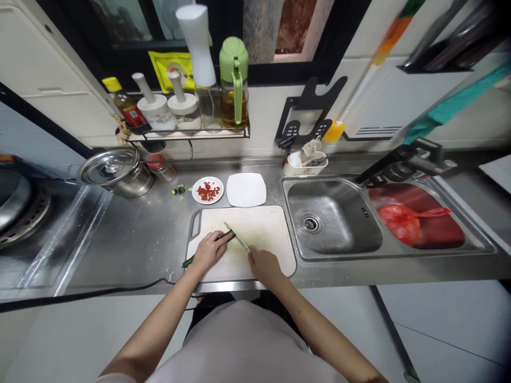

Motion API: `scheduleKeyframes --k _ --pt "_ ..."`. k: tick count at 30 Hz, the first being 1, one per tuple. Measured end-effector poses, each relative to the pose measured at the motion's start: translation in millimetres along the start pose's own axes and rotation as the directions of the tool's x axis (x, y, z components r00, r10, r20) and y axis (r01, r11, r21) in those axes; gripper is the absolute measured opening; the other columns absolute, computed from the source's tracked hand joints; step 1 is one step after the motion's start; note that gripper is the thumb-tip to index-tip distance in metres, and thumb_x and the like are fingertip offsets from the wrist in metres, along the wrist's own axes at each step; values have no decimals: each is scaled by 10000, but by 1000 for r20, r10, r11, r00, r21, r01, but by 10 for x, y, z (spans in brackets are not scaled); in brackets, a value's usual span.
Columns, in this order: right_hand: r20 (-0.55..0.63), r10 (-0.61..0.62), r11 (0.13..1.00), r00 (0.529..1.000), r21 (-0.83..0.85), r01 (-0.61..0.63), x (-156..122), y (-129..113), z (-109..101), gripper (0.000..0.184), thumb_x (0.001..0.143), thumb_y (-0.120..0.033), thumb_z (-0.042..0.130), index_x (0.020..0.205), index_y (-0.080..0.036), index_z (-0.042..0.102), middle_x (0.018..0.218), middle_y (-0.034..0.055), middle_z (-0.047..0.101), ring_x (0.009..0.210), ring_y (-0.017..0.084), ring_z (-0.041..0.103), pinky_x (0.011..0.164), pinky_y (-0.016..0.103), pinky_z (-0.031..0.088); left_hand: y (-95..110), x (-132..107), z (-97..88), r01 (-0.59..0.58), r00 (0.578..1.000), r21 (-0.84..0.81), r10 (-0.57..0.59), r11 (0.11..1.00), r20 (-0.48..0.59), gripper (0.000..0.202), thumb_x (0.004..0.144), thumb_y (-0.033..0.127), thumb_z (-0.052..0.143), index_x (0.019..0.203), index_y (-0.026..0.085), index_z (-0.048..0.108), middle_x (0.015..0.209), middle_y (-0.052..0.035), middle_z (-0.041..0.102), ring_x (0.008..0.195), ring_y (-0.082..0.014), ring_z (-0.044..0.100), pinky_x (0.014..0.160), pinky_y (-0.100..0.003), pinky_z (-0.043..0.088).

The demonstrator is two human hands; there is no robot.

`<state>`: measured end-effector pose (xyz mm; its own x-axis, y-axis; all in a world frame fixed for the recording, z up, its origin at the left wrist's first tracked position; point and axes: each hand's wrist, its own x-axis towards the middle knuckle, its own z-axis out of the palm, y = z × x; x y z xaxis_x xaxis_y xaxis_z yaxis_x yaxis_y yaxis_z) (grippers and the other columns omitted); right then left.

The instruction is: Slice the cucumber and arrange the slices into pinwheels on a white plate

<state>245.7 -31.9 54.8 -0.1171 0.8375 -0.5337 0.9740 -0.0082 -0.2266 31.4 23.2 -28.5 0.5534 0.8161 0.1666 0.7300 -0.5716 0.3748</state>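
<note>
1. Green and long, the vegetable lay on the white cutting board, running from 8 o'clock to 2 o'clock beneath the left hand.
2. That left hand was curled down over the vegetable, pinning it, with both ends poking out.
3. The right hand was closed around the handle of a knife; its blade pointed toward 10 o'clock and met the vegetable just beside the left fingertips.
4. At 12 o'clock of the board sat a small round plate holding red bits and a square white plate; the sink lay at 3 o'clock.
</note>
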Motion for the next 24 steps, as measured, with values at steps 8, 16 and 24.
scheduleKeyframes --k 8,16,24 --pt "13 -5 999 1000 -53 5 -1 -84 20 354 966 -181 290 1225 -149 530 948 159 702 904 246 688 717 306 483 -14 6 10 31 999 -31 -30 999 36 412 910 247 478 1301 314 586 1141 -69 578 1009 -198 543 908 -341 469" --pt "1 -19 998 1000 -55 19 48 -126 134 340 951 -126 283 1167 -136 545 915 157 702 896 256 696 716 327 504 -18 4 7 17 999 -21 -16 1000 43 400 923 262 460 1302 291 585 1154 -85 572 1013 -212 540 904 -356 465" --pt "36 -29 999 999 -31 30 81 -109 47 335 923 -108 332 1170 -121 557 926 167 701 918 257 689 729 327 507 -17 21 -6 7 998 -21 -6 1000 58 394 932 259 445 1297 277 591 1169 -82 581 1005 -207 543 895 -354 469"
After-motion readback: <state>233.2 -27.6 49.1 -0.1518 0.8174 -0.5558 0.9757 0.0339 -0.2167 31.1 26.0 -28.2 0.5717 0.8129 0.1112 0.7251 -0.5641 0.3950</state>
